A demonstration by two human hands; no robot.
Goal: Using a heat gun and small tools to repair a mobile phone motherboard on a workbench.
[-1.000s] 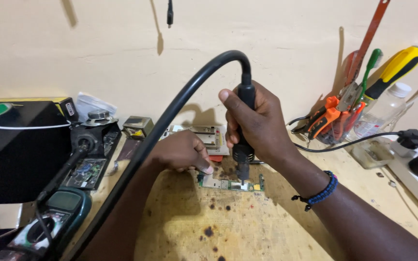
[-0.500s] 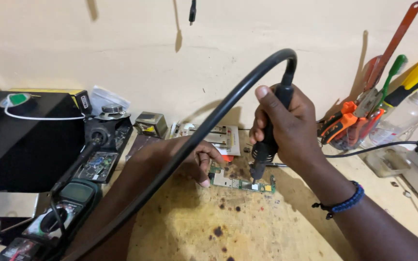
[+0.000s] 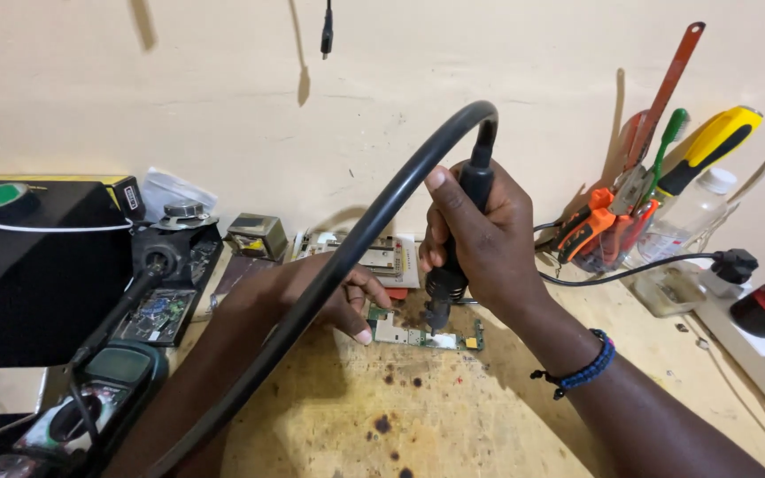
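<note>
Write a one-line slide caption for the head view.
Right hand aims a black hose-fed hot-air handpiece down at a small circuit board that the left hand steadies on a stained wooden bench.
</note>
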